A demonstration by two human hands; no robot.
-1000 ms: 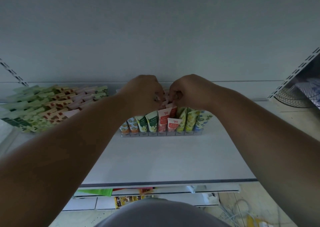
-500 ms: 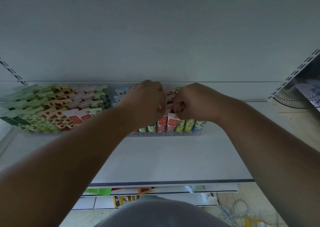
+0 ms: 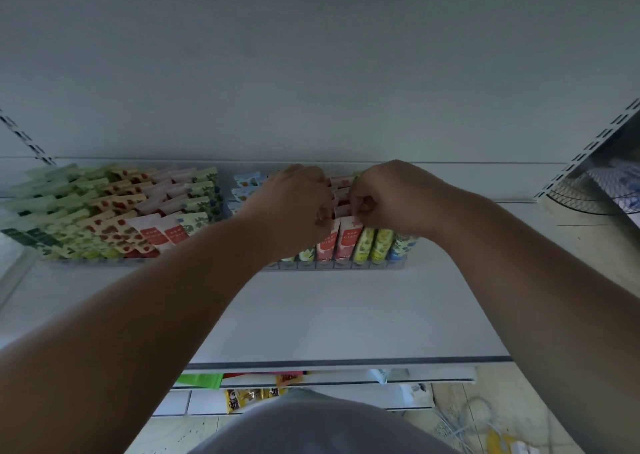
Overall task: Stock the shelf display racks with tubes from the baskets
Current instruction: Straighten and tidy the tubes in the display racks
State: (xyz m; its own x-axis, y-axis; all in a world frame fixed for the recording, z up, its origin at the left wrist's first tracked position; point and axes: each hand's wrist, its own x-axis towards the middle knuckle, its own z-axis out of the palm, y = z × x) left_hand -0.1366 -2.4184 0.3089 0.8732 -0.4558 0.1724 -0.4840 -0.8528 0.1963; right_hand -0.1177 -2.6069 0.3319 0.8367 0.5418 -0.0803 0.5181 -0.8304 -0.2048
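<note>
— Where are the red tubes (image 3: 335, 242)?

— Front of the clear rack (image 3: 346, 266) on the white shelf (image 3: 346, 315). The left hand (image 3: 294, 207) pinches one tube's top, and the right hand (image 3: 388, 194) pinches its neighbour's, both with fingers curled.

— Any labels?

— White lettering, too small to read. A full rack (image 3: 114, 211) stands beside it, to the left.

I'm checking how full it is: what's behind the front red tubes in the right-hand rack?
Behind the front red tubes in the clear plastic rack, more pink-topped tubes run back in a row. The left hand and right hand cover the rows beside them.
</note>
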